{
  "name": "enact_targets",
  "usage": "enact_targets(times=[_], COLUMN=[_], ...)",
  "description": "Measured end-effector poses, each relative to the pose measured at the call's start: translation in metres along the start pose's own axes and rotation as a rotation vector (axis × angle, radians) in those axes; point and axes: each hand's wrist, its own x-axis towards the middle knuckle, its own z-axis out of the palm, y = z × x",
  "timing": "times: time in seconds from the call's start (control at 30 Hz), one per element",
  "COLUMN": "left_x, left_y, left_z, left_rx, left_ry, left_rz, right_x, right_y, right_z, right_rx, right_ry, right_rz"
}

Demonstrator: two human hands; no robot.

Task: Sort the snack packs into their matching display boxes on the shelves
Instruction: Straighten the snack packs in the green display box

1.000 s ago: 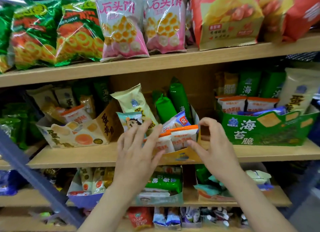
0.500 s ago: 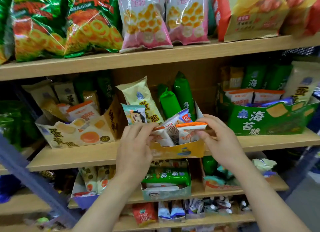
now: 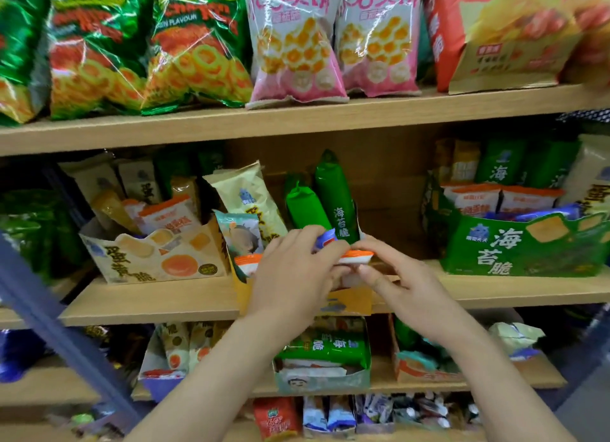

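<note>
An orange display box (image 3: 346, 304) stands mid-shelf, stuffed with mixed packs: two green seaweed packs (image 3: 333, 197), a cream pack (image 3: 247, 197), a teal cartoon pack (image 3: 241, 232) and orange-topped white packs (image 3: 355, 256). My left hand (image 3: 290, 273) grips the small packs at the box front, with a blue-and-white pack (image 3: 325, 237) poking above its fingers. My right hand (image 3: 392, 276) pinches the orange-topped white pack from the right. Both hands meet over the box.
A cream egg-yolk display box (image 3: 155, 260) sits to the left and a green seaweed display box (image 3: 521, 250) to the right, each holding mixed packs. Large snack bags (image 3: 293, 42) fill the upper shelf. Lower shelves carry more boxes (image 3: 323, 365). A blue bar (image 3: 59, 322) slants at left.
Both hands closed in on the small packs at the front of the orange box and now hold them together. The view has shifted so the shelf sits further right.
</note>
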Motion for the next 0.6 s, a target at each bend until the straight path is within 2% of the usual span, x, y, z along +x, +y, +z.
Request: enact_targets(times=[0.07,0.1,0.17,0.2,0.3,0.4,0.5,0.6], left_x=[-0.009,-0.013,-0.018,-0.019,-0.025,-0.032,-0.034,-0.033], left_y=[-0.011,-0.016,-0.02,-0.02,-0.02,-0.019,-0.018,-0.019], left_z=[0.001,0.001,0.0,-0.001,-0.001,0.004,0.008,0.008], left_rx=[0.003,0.01,-0.003,-0.02,-0.047,-0.072,-0.08,-0.099], left_ry=[0.009,0.02,0.054,0.067,0.08,0.097,0.083,0.098], left_rz=[0.004,0.01,0.031,0.033,0.048,0.07,0.084,0.07], right_x=[0.006,0.012,0.029,0.04,0.069,0.09,0.097,0.093], right_y=[-0.008,-0.012,-0.023,-0.031,-0.053,-0.063,-0.069,-0.067], right_z=[-0.008,-0.011,-0.013,-0.01,0.003,0.011,0.012,0.012], right_rx=[0.192,0.25,0.2,0.182,0.154,-0.03,-0.175,-0.137], right_ry=[0.008,0.111,0.307,0.308,0.079,-0.097,-0.118,-0.052], right_rz=[0.037,0.029,-0.031,-0.059,-0.05,0.01,0.029,0.014])
